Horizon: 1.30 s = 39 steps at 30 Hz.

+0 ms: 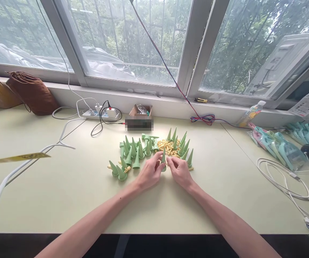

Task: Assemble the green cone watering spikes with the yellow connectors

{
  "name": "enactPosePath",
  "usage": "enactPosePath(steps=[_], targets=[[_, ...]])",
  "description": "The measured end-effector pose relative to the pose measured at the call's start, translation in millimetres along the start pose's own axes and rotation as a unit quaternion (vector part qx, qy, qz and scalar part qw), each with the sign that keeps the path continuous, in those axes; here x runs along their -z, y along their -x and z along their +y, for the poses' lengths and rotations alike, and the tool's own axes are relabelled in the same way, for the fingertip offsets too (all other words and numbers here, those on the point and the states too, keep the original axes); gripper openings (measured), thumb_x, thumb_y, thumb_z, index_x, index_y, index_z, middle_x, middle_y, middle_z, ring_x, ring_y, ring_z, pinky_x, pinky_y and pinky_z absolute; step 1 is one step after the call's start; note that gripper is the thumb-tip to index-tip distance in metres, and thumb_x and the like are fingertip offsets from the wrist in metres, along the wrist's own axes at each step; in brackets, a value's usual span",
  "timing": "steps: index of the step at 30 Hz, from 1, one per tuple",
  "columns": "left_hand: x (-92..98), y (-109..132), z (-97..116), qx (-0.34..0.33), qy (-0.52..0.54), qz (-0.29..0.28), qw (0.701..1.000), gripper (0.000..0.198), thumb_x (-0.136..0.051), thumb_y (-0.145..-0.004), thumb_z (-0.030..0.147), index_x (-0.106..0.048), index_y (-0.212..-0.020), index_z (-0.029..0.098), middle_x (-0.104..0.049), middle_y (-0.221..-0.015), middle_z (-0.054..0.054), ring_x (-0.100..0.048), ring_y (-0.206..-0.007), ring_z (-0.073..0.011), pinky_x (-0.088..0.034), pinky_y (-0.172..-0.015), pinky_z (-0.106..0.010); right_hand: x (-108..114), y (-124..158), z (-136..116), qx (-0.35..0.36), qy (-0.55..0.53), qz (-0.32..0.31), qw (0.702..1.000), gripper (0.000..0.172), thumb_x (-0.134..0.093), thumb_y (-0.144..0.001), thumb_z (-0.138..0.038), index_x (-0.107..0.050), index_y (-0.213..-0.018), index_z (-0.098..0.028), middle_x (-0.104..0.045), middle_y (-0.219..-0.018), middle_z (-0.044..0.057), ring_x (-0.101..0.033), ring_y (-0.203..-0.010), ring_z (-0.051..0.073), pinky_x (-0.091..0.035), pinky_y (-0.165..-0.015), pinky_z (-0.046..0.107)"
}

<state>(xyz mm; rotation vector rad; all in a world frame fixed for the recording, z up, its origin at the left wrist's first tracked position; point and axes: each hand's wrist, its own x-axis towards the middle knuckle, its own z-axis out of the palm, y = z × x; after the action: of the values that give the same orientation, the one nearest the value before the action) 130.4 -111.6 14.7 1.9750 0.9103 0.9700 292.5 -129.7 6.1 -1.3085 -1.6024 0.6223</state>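
Observation:
My left hand (151, 170) is closed around a green plastic cone-shaped spike (163, 157), which stands point up between my hands. Close beside it, the fingers of my right hand (179, 171) are pinched together at the spike's lower part; what they hold is too small and covered to make out. Behind my hands lies a heap of small yellow plastic pieces (166, 146). To the left stand several more green spikes (136, 160), mostly point up, and a smaller group (121, 174) sits nearer, with yellow pieces stuck through some bases. Further spikes (190, 158) stand right of the heap.
Behind are a power strip (88, 114) with cables, an open small box (143, 109) and a bundled wire (206, 119). A brown pouch (33, 93) is at the far left. On the right lie a bottle (252, 114), bagged plastic items (285, 148) and a white cable (283, 179).

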Motion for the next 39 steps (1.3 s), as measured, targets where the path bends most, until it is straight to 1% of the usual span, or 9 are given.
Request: enactPosePath(steps=[3,6,9,15,23,29,35,37,39], targets=[[0.3,-3,0,0.041,0.049,0.029,0.998,0.031,-0.049,-0.094,0.034,-0.047,-0.122,0.021,-0.055,-0.084,0.000,-0.044,-0.057,-0.0079,-0.038,-0.051,-0.021,2,0,-4,0.011,-0.010,-0.011,1.000,0.029,-0.050,-0.095,-0.039,-0.055,-0.075,-0.018,-0.049,-0.061,-0.003,-0.042,-0.051,0.011,-0.032,-0.050,0.025],[2.8,-6,1,0.087,0.120,0.036,0.988,0.039,-0.054,-0.091,0.042,-0.048,-0.122,0.020,-0.052,-0.081,0.000,-0.045,-0.057,-0.0083,-0.036,-0.046,-0.019,3,0,-5,0.036,-0.012,-0.024,0.999,0.021,-0.054,-0.094,-0.036,-0.061,-0.093,-0.017,-0.062,-0.079,0.002,-0.051,-0.054,0.011,-0.040,-0.053,0.025],[5.7,-8,3,0.137,0.193,0.041,0.971,0.049,-0.060,-0.087,0.048,-0.048,-0.124,0.018,-0.049,-0.079,0.001,-0.040,-0.054,-0.0066,-0.031,-0.040,-0.018,3,-1,-1,0.065,-0.004,-0.030,0.997,0.019,-0.054,-0.094,-0.034,-0.062,-0.098,-0.017,-0.064,-0.087,0.005,-0.056,-0.061,0.013,-0.043,-0.055,0.025],[7.7,-8,5,0.161,0.242,0.021,0.956,0.050,-0.064,-0.084,0.049,-0.049,-0.119,0.018,-0.046,-0.079,0.002,-0.034,-0.051,-0.0040,-0.025,-0.038,-0.016,4,-3,8,0.098,0.029,-0.048,0.994,0.020,-0.050,-0.097,-0.034,-0.061,-0.091,-0.018,-0.060,-0.078,0.003,-0.054,-0.065,0.015,-0.043,-0.062,0.027],[5.0,-5,-5,0.095,0.151,0.011,0.984,0.041,-0.054,-0.091,0.044,-0.047,-0.122,0.019,-0.047,-0.078,0.001,-0.037,-0.054,-0.0064,-0.032,-0.043,-0.018,6,-1,5,0.085,0.032,-0.064,0.994,0.031,-0.046,-0.097,-0.036,-0.053,-0.072,-0.019,-0.048,-0.064,-0.001,-0.041,-0.057,0.013,-0.033,-0.056,0.026],[2.5,0,-10,0.016,0.021,0.021,0.999,0.033,-0.046,-0.096,0.034,-0.045,-0.125,0.020,-0.055,-0.084,-0.001,-0.045,-0.059,-0.0087,-0.040,-0.055,-0.022,3,1,2,-0.004,-0.038,-0.086,0.996,0.039,-0.047,-0.095,-0.044,-0.052,-0.066,-0.019,-0.044,-0.052,-0.003,-0.038,-0.048,0.011,-0.031,-0.049,0.025],[2.5,2,-9,-0.040,-0.068,0.019,0.997,0.029,-0.042,-0.096,0.026,-0.046,-0.124,0.020,-0.053,-0.077,0.002,-0.043,-0.059,-0.0099,-0.037,-0.058,-0.023,-1,-1,3,-0.166,-0.247,-0.167,0.940,0.051,-0.052,-0.086,-0.065,-0.041,-0.061,-0.022,-0.026,-0.044,-0.010,-0.025,-0.032,0.006,-0.020,-0.034,0.022],[2.2,1,-9,-0.044,-0.073,0.026,0.996,0.028,-0.043,-0.096,0.026,-0.046,-0.123,0.020,-0.054,-0.078,0.001,-0.042,-0.059,-0.0096,-0.037,-0.058,-0.023,-2,-2,2,-0.181,-0.271,-0.168,0.930,0.053,-0.055,-0.084,-0.067,-0.038,-0.061,-0.022,-0.024,-0.046,-0.011,-0.023,-0.031,0.005,-0.017,-0.032,0.022],[1.8,-1,-8,-0.032,-0.053,0.029,0.998,0.029,-0.044,-0.096,0.027,-0.046,-0.124,0.021,-0.056,-0.083,0.000,-0.043,-0.059,-0.0093,-0.038,-0.058,-0.023,-3,-2,2,-0.162,-0.258,-0.148,0.941,0.052,-0.053,-0.085,-0.066,-0.038,-0.062,-0.022,-0.026,-0.047,-0.010,-0.026,-0.032,0.006,-0.019,-0.032,0.022]])
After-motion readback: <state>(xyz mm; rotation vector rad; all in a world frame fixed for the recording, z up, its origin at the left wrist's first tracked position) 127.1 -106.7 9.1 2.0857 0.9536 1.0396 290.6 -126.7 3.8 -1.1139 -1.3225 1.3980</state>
